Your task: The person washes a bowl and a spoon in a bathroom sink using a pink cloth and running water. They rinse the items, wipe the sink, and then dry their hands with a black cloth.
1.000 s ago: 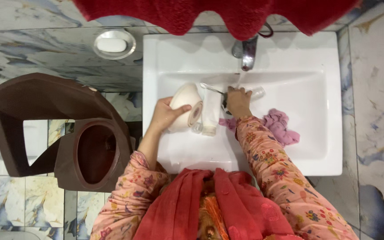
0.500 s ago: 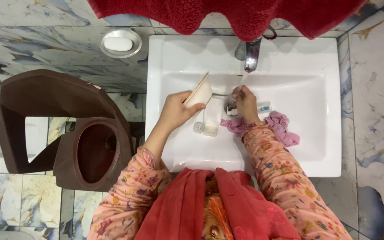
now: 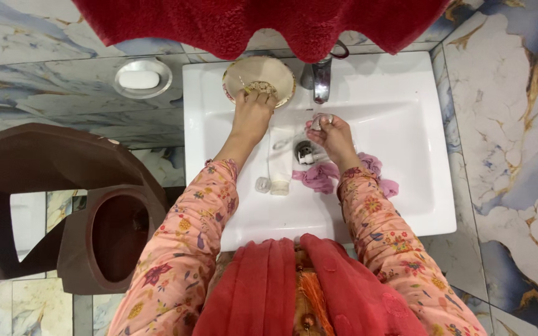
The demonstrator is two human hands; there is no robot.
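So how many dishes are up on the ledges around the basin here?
2: a round beige bowl on the white sink's back rim, under the left hand, and a metal soap dish on the marbled ledge beside it.

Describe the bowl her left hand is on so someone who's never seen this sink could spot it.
Start at the white sink and find the metal tap on its back ledge. Just left of the tap, the cream bowl sits upright under the left hand. Unlike the metal soap dish on the marble counter, it has a patterned base inside.
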